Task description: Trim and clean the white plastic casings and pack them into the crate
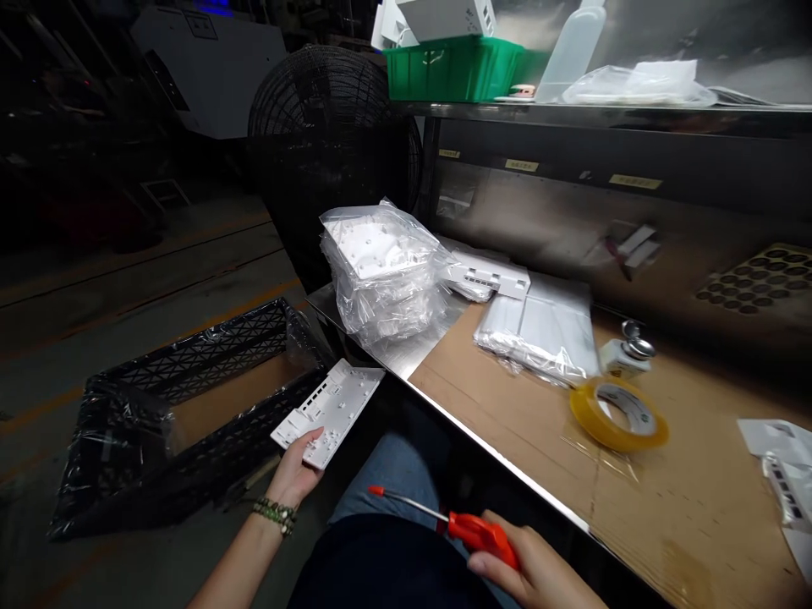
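While your left hand grips the white plastic panel over the black crate, keep it level, your right hand closed round the red-handled screwdriver above your lap.

One camera on my head, looking forward and down, close over my lap, bench to my right, floor left.
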A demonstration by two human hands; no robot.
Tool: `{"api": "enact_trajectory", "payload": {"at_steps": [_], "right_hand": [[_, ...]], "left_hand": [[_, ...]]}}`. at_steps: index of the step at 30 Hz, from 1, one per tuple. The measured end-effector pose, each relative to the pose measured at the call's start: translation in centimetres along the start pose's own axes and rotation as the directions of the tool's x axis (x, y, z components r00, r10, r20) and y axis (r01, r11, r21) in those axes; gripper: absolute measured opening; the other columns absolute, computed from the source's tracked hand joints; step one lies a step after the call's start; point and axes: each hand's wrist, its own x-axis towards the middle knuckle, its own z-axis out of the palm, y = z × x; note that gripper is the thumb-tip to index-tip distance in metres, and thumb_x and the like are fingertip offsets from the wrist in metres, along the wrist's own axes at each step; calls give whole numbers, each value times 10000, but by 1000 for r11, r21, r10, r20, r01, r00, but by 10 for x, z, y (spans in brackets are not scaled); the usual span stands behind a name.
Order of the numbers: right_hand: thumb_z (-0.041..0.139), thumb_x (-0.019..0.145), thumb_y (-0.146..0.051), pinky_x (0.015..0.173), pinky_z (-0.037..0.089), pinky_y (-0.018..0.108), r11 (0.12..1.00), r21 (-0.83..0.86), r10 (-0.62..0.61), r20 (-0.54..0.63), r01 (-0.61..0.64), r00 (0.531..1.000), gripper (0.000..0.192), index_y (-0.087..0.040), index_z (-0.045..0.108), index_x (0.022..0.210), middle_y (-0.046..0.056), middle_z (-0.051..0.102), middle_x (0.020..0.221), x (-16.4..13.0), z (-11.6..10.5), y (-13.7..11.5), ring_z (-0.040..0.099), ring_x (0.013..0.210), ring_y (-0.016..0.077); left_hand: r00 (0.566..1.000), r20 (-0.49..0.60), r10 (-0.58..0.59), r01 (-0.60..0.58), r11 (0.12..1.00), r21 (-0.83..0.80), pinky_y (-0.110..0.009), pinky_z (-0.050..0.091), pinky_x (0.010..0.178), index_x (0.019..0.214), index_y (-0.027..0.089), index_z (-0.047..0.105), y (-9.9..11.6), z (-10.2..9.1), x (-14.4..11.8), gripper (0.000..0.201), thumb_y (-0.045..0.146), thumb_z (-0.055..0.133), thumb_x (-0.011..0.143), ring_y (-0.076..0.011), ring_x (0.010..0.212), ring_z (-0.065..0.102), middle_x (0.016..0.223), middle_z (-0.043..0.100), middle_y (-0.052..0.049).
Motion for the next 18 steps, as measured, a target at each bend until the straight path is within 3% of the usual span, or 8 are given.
{"api": "enact_trajectory", "payload": {"at_steps": [7, 12, 15, 18], "right_hand": [[528, 917, -740, 747, 486, 270, 1000, 27, 4, -43, -3, 999, 496, -284, 694, 1022, 23, 760, 866, -7, -6, 4, 693, 803, 242], [537, 906, -731, 771, 511, 297, 997, 45, 66, -211, -58, 975, 506, -270, 712, 1017, 43, 765, 836, -8, -15, 12, 696, 781, 259], [590, 897, -720, 729, 500, 270, 999, 46, -15, -177, 24, 984, 471, -275, 719, 979, 22, 767, 833, -8, -18, 7, 681, 757, 235], [579, 914, -722, 663, 457, 245, 1000, 4, -12, -274, 13, 962, 472, -267, 704, 917, 4, 751, 790, -11, -19, -4, 659, 701, 202]], "left_hand": [[998, 56, -3, -1, 997, 77, -402, 691, 787, 1384, 57, 607, 6, -5, -8, 493, -27, 612, 898, -306, 816, 807, 919, 815, -154], [993, 108, -35, 20, 990, 139, -453, 679, 860, 1427, 19, 572, 15, -23, -12, 543, 2, 635, 888, -368, 965, 788, 1021, 810, -207], [996, 84, -37, 21, 982, 189, -448, 688, 825, 1442, 32, 569, 19, -30, -13, 621, 4, 703, 836, -391, 976, 783, 1005, 813, -206], [1000, 21, -10, 5, 974, 227, -416, 697, 772, 1508, 49, 500, 21, -35, -12, 704, 19, 701, 834, -376, 933, 793, 908, 822, -162]]}}
